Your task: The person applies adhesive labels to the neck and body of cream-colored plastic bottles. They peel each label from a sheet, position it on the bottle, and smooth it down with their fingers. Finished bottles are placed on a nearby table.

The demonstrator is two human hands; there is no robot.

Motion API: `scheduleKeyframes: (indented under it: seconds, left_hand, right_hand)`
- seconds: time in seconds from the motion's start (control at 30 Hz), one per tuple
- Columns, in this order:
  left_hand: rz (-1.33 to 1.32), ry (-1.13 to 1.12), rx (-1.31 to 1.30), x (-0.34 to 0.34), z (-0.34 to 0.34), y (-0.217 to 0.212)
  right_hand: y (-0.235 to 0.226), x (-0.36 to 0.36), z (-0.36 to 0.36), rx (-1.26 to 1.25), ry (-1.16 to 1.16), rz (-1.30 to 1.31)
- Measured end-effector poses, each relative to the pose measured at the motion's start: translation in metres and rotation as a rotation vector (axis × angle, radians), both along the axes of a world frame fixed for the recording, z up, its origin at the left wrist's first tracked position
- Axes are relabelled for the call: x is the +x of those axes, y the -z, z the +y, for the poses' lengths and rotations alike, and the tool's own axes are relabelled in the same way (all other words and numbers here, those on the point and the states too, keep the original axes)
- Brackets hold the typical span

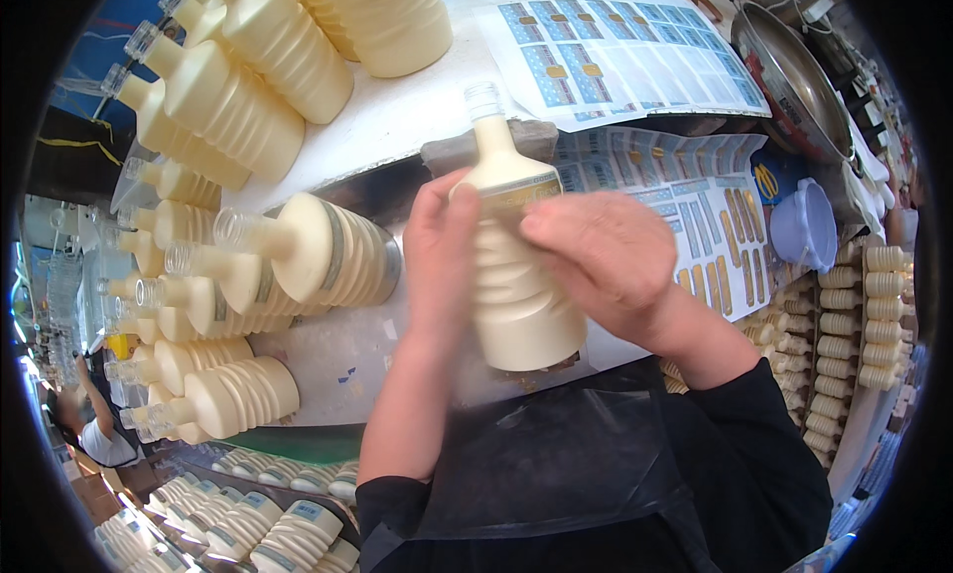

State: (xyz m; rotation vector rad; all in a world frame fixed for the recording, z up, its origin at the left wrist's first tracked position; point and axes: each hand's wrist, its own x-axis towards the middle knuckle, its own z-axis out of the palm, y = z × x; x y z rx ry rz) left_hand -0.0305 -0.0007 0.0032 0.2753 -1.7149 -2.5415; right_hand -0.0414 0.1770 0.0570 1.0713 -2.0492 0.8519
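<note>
A cream-coloured ribbed bottle [526, 325] with a clear threaded neck lies in front of me, its neck pointing away. A grey and gold label band [504, 194] runs across its shoulder. Closed along the bottle's left side is my left hand [440, 240], its thumb near the label's left end. My right hand [608, 255] is curled, fingertips pinched together at the label's right end; whether they grip its edge or press it flat is hard to see. Both hands are slightly blurred. Beneath the bottle's shoulder sits a grey block [536, 141].
Labelled bottles [323, 250] lie stacked at left, with unlabelled bottles [233, 96] behind. Sheets of blue labels [625, 52] and gold labels [715, 275] spread right. Beyond are a purple bucket [804, 225] and a metal pan [799, 76]. Another person [99, 429] is far left.
</note>
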Motion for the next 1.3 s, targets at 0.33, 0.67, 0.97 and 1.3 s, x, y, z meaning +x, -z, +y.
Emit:
scheduleKeyframes:
  seconds: [0.33, 0.67, 0.97, 1.3]
  left_hand:
    - [-0.202, -0.055, 0.199, 0.006, 0.002, -0.008]
    - [-0.189, -0.014, 0.589, 0.012, -0.001, -0.001]
    - [-0.109, -0.056, 0.288, 0.017, 0.013, -0.02]
    - [-0.145, -0.034, 0.652, 0.02, 0.003, -0.009]
  right_hand:
    - [-0.026, 0.012, -0.023, 0.195, -0.003, 0.05]
    - [-0.027, 0.016, -0.045, 0.345, -0.106, -0.068]
    - [-0.031, -0.013, -0.026, 0.232, 0.158, -0.11]
    - [-0.025, 0.015, -0.044, 0.45, 0.02, 0.067]
